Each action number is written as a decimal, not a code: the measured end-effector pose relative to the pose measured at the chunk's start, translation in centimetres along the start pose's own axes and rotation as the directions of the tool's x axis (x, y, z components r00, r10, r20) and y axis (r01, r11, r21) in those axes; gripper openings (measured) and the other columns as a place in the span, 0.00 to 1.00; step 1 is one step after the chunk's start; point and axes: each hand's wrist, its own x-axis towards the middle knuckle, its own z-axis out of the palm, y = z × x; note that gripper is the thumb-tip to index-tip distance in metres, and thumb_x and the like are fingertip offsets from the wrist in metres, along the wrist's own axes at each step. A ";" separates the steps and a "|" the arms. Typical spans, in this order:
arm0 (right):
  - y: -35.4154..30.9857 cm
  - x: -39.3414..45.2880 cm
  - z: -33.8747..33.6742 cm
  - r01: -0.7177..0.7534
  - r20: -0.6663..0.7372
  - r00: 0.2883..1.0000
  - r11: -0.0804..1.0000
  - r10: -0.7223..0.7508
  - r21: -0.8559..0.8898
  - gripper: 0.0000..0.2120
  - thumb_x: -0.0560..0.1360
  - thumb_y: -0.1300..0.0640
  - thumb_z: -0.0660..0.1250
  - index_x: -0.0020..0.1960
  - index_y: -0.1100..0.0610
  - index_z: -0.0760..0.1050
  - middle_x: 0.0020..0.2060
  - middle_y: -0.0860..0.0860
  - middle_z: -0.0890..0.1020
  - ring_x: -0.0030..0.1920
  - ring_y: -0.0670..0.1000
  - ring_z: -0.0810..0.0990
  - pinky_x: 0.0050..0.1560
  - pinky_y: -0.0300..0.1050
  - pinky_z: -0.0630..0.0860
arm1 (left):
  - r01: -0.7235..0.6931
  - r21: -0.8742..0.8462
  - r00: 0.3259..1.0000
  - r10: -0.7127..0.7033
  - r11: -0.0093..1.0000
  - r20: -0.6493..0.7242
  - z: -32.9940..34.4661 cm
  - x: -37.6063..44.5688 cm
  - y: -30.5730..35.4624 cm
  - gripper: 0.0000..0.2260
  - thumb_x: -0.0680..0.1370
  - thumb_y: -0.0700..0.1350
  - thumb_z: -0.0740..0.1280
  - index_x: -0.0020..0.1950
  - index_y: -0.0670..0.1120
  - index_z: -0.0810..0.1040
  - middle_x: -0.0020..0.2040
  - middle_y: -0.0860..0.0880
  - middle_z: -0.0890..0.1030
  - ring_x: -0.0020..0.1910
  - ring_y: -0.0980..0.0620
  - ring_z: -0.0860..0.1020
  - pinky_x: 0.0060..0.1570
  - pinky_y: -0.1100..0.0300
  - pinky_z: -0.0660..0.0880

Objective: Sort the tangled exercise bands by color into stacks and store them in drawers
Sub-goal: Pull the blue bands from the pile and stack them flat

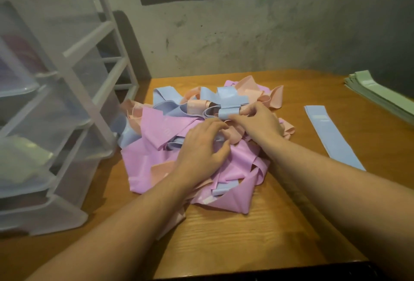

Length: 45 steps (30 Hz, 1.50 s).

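A tangled heap of pink, peach and light blue exercise bands [156,128] lies in the middle of the wooden table [246,236]. My right hand [257,121] pinches a light blue band [228,108] at the top of the heap. My left hand [201,146] lies on the heap just below it, its fingers curled round a bit of blue band amid the pink ones. A flat stack of light blue bands [331,137] lies to the right of the heap. Further right, at the table's far edge, sits a stack of pale green bands [376,92].
A white-framed drawer unit with translucent plastic drawers [56,123] stands at the left, against the table's left edge. A grey concrete wall [246,40] rises behind the table. The table's front edge runs along the bottom of the view.
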 end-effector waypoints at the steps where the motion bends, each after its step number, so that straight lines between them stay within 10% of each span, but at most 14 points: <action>1: 0.0 -0.1 0.1 0.018 -0.006 1.000 1.000 -0.018 0.003 0.20 0.61 0.29 0.68 0.41 0.44 0.76 0.41 0.41 0.82 0.50 0.51 0.80 0.57 0.57 0.74 | 0.002 -0.003 1.000 -0.002 1.000 -0.002 0.0 0.0 0.0 0.16 0.74 0.47 0.69 0.61 0.48 0.77 0.61 0.50 0.79 0.59 0.48 0.77 0.59 0.47 0.74; 13: 2.4 -4.6 -3.9 0.224 0.037 0.968 0.921 -0.249 0.320 0.05 0.72 0.53 0.75 0.41 0.52 0.80 0.39 0.48 0.84 0.45 0.55 0.84 0.52 0.60 0.81 | -0.039 -0.034 0.995 0.036 0.999 -0.090 0.0 -0.5 0.3 0.27 0.75 0.47 0.72 0.72 0.47 0.70 0.75 0.49 0.70 0.73 0.49 0.69 0.69 0.48 0.71; 17: 2.2 -7.3 -6.6 0.206 0.075 0.960 0.859 -0.271 0.469 0.05 0.77 0.64 0.70 0.46 0.63 0.74 0.43 0.60 0.79 0.42 0.49 0.78 0.42 0.37 0.77 | -0.062 -0.031 0.997 0.061 0.998 -0.039 -0.2 -0.7 0.7 0.31 0.74 0.48 0.74 0.75 0.50 0.67 0.76 0.52 0.68 0.74 0.52 0.68 0.71 0.50 0.69; 25: 2.9 -9.3 -8.3 -0.229 0.281 0.960 0.517 -0.022 0.825 0.07 0.79 0.67 0.59 0.45 0.58 0.69 0.50 0.59 0.75 0.52 0.56 0.76 0.41 0.43 0.81 | -0.128 -0.058 0.988 0.133 0.990 0.081 -0.8 -0.8 1.5 0.29 0.75 0.48 0.73 0.75 0.52 0.69 0.71 0.53 0.75 0.68 0.55 0.73 0.67 0.51 0.71; 29: 4.0 -9.7 -8.9 -0.403 0.406 0.911 0.375 0.077 0.834 0.06 0.78 0.64 0.55 0.49 0.61 0.71 0.39 0.60 0.77 0.34 0.53 0.78 0.31 0.43 0.77 | -0.141 -0.067 0.980 0.149 0.988 0.132 -0.9 -0.8 1.5 0.26 0.76 0.51 0.70 0.73 0.52 0.70 0.72 0.54 0.74 0.69 0.55 0.73 0.67 0.49 0.72; 36: 5.8 -10.9 -9.9 -0.450 0.393 0.886 0.656 0.244 0.606 0.09 0.74 0.50 0.73 0.49 0.55 0.78 0.35 0.51 0.76 0.29 0.48 0.70 0.25 0.40 0.63 | -0.171 -0.018 0.981 0.172 0.985 0.093 -1.1 -0.6 2.1 0.17 0.78 0.52 0.67 0.67 0.52 0.77 0.71 0.55 0.73 0.71 0.57 0.69 0.70 0.50 0.66; 45: 7.1 -11.0 -10.6 -0.037 0.377 0.924 0.994 0.072 -0.100 0.34 0.71 0.46 0.76 0.73 0.49 0.68 0.70 0.49 0.73 0.68 0.51 0.72 0.58 0.43 0.71 | -0.174 -0.122 0.930 0.203 0.977 0.307 -1.1 -0.6 9.0 0.22 0.78 0.48 0.70 0.71 0.51 0.72 0.68 0.54 0.75 0.66 0.58 0.72 0.65 0.62 0.68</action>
